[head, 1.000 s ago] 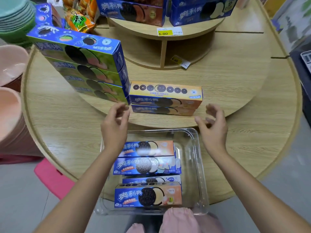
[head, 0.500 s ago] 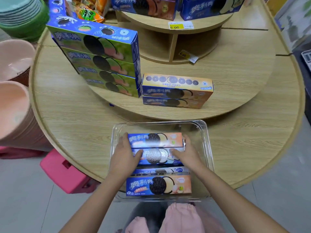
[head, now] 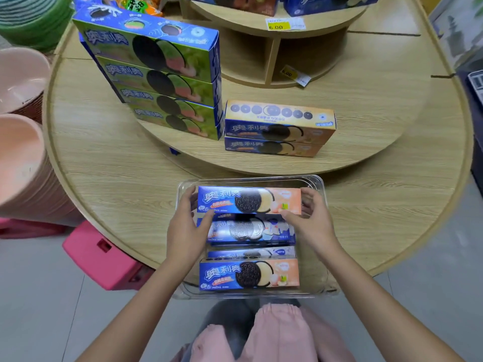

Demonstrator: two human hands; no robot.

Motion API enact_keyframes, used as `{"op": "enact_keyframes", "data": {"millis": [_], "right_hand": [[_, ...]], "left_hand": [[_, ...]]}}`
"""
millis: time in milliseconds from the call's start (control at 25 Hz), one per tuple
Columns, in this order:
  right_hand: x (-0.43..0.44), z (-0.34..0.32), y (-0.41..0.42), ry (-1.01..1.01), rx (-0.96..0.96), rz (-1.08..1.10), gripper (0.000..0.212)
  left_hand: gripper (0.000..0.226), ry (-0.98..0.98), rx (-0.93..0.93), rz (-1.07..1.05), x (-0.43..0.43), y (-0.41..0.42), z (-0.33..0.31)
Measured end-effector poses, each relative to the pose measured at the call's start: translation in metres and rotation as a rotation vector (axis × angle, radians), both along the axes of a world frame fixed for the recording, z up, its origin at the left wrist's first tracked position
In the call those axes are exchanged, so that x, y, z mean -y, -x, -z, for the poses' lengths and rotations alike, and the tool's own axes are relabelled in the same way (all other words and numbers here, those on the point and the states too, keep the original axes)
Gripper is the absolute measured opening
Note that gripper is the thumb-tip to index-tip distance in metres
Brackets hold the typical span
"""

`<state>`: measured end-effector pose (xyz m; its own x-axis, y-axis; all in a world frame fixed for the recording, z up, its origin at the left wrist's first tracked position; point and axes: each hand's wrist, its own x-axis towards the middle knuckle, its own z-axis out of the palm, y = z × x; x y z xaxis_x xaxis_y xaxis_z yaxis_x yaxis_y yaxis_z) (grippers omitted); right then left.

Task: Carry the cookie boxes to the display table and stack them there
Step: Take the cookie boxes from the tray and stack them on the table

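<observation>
A clear plastic bin point(head: 320, 184) sits on the near edge of the round wooden display table point(head: 109, 163). Both hands hold a blue-and-peach cookie box point(head: 248, 200) by its ends, raised at the bin's far end: my left hand point(head: 187, 226) grips its left end, my right hand point(head: 312, 220) its right end. Below it in the bin lie a blue box point(head: 248, 231), another blue box point(head: 252, 253) mostly hidden, and a peach box point(head: 249, 274) nearest me. On the raised tier stands a stack of two peach boxes point(head: 278, 129), beside a taller stack of green boxes point(head: 162, 74).
Pink basins point(head: 23, 163) stand stacked at the left, with green ones point(head: 31, 17) behind. A pink stool point(head: 102, 254) sits on the floor under the table's left edge. Upper shelves carry more boxes and a yellow price tag point(head: 278, 26). Bare tier surface lies right of the peach stack.
My hands dropped from near the peach stack into the bin, closed on the far peach box's ends and have lifted it slightly.
</observation>
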<state>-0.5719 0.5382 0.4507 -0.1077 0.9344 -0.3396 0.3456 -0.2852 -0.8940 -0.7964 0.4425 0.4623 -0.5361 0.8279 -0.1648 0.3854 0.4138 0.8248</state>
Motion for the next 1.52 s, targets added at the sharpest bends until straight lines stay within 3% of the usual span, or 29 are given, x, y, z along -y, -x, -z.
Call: {"op": "enact_keyframes", "data": {"millis": [280, 560, 1120, 1520], "right_hand": [[0.056, -0.014, -0.026, 0.070, 0.072, 0.015, 0.064], [0.066, -0.006, -0.020, 0.072, 0.236, -0.056, 0.062], [0.056, -0.008, -0.021, 0.218, 0.288, -0.166, 0.057], [0.035, -0.003, -0.004, 0.072, 0.228, -0.089, 0.059]], "left_hand": [[0.053, 0.032, 0.197, -0.130, 0.058, -0.024, 0.001], [0.048, 0.143, 0.139, -0.054, 0.068, -0.027, 0.014], [0.032, 0.299, 0.091, -0.042, 0.053, -0.018, 0.009], [0.046, 0.136, 0.112, -0.108, 0.031, -0.013, 0.021]]}}
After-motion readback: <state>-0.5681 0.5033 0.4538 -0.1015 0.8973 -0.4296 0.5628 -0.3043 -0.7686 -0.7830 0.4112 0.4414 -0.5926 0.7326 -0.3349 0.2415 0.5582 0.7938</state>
